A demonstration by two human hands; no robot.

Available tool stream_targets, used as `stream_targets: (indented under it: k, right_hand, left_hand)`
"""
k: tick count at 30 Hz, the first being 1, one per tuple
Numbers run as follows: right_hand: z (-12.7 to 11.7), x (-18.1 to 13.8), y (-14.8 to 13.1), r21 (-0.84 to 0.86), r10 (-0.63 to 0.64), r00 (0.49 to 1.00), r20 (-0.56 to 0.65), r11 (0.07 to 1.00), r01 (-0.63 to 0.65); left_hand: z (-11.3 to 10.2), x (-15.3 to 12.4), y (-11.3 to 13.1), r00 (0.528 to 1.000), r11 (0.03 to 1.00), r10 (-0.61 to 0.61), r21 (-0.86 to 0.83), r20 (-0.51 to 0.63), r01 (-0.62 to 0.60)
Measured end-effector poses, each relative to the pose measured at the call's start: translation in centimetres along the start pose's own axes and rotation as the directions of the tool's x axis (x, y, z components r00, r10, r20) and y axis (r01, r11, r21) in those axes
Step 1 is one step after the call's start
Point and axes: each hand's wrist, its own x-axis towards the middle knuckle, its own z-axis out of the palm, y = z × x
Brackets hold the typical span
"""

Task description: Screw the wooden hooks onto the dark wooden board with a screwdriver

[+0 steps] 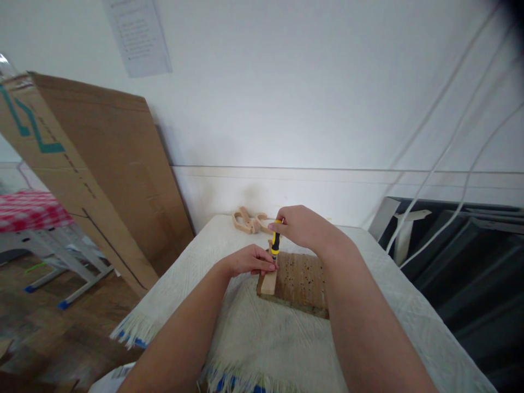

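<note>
My right hand is closed round the top of a yellow and black screwdriver, which stands upright with its tip down. Its tip meets a small light wooden strip lying on the left edge of a brown board full of small holes. My left hand pinches the strip and the screwdriver's tip, fingers closed. Both rest on a white cloth covering the table.
Light wooden cut-out pieces lie at the table's far edge by the wall. A big cardboard sheet leans on the wall at left. White cables hang at right over a dark panel. A red checked table stands far left.
</note>
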Motion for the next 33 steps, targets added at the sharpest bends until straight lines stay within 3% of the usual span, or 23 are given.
stream_targets:
  k: [18, 33]
  right_hand:
    - [-0.8, -0.3, -0.17, -0.058, -0.023, 0.996, 0.091, 0.998, 0.029]
    - [-0.75, -0.43, -0.75, -0.045, 0.065, 0.995, 0.072, 0.997, -0.062]
  left_hand:
    - [-0.07, 0.1, -0.13, 1.0, 1.0, -0.015, -0.02, -0.008, 0.015]
    - [0.04, 0.22, -0.19, 0.999, 1.0, -0.024, 0.008, -0.034, 0.025]
